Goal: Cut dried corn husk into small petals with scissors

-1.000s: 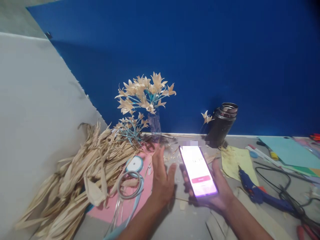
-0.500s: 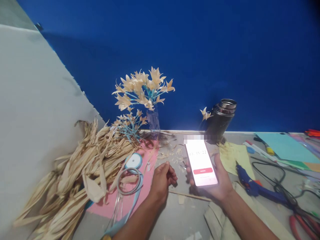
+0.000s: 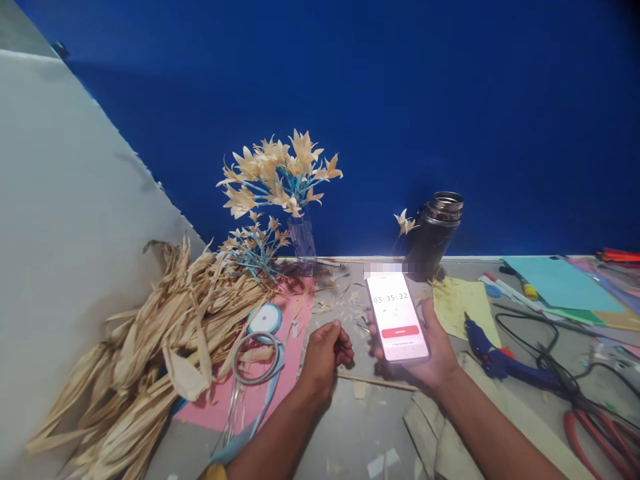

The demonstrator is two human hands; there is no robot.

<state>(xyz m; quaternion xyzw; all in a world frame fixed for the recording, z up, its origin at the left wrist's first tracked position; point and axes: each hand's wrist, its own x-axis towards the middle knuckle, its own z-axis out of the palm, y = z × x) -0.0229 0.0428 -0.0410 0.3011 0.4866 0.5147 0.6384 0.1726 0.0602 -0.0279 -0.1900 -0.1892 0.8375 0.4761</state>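
Note:
A lit smartphone [image 3: 399, 317] lies in my right hand [image 3: 440, 350], its screen up and showing 03:35:22 above a red button. My left hand [image 3: 327, 350] rests on the table to the left of the phone, fingers curled in loosely, with nothing visible in them. By my left wrist are a coil of grey wire [image 3: 256, 359], a spool of light blue ribbon [image 3: 265, 320] and a pink sheet [image 3: 295, 340]. A thin stick [image 3: 375, 380] lies between my two hands. To the right of my right hand is a blue glue gun [image 3: 505, 360].
Dried corn husks [image 3: 165, 333] are heaped at the left. Behind stand husk flowers in a clear vase [image 3: 301, 237] and a dark flask [image 3: 434, 237] against the blue wall. Scissors with red handles [image 3: 600, 433], black cords and coloured paper [image 3: 565, 283] occupy the right.
The view has shifted slightly, so most things sit a little further left and up. The phone's digits are sharper now. Both hands keep their pose.

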